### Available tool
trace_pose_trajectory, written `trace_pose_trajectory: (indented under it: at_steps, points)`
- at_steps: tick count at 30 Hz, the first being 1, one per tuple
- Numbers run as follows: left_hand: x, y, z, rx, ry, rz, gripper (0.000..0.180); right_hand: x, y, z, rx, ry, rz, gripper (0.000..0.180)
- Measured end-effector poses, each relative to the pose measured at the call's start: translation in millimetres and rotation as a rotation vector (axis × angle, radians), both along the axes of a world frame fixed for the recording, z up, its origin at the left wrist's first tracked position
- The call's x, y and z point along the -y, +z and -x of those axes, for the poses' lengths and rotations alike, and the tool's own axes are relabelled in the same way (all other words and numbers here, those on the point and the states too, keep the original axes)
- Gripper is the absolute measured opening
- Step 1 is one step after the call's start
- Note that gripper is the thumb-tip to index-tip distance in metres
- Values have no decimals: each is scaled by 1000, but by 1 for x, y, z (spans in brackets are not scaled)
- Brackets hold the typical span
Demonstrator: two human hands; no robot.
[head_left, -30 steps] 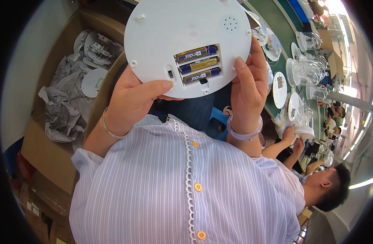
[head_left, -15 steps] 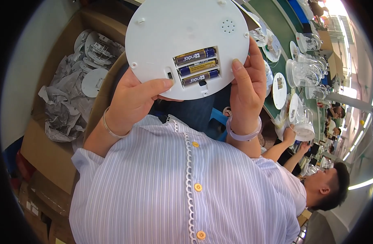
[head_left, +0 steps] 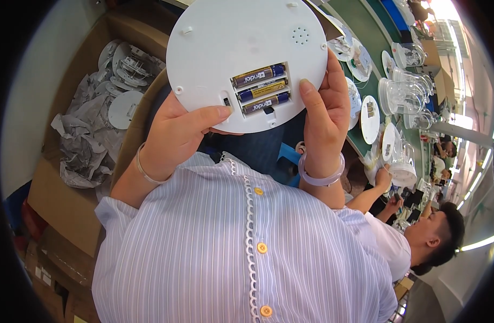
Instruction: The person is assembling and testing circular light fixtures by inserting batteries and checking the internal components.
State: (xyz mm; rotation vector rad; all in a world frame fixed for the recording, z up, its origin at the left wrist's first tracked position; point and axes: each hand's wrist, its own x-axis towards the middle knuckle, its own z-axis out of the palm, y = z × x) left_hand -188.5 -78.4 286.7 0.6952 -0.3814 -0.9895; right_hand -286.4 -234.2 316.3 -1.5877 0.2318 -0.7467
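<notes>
Landmark: the white disc (head_left: 247, 51), held up flat-face toward the viewer, its top edge cut off by the frame. Being round, it has no long axis; its three batteries (head_left: 262, 89) do, lying side by side in the recess, each crosswise and rising slightly to the right.

Left hand (head_left: 177, 132) at the disc's lower left: thumb on the face, the other fingers mostly hidden behind, pinching the rim. Right hand (head_left: 328, 116) at the disc's lower right: thumb on the face, fingers curled behind the edge, likewise pinching.

Key relation: the battery recess sits between the two thumbs, right of the left one and left of the right one, which is just beside its right end. The slide switch (head_left: 227, 102) is nearer the left thumb, just above its tip.

Writing: printed lettering on the dark blue and gold battery sleeves; no label seen on the disc's face.

Below the disc: striped shirt (head_left: 204, 242). Left of it: carton (head_left: 69, 210) with crumpled grey paper (head_left: 88, 156) and more white discs (head_left: 126, 109). Right of it, farther: green surface (head_left: 376, 32) bearing clear domes (head_left: 400, 97); a co-worker (head_left: 387, 245) sits lower right.
</notes>
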Motion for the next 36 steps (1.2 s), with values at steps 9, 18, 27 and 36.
trace_pose_trajectory:
  at_steps: [9,18,27,36]
  points:
    - [1,-3,1,-9,7,-4,43,-2,3,3,-4,-1,1,52]
    - [7,-4,3,58,4,-136,47,2,-1,7,-190,-208,632,69]
    - [12,-12,17,200,105,-158,50,-9,-3,-1,-301,-108,816,65]
    - [13,-6,15,200,-35,-262,57,-12,-4,-5,-357,48,775,51]
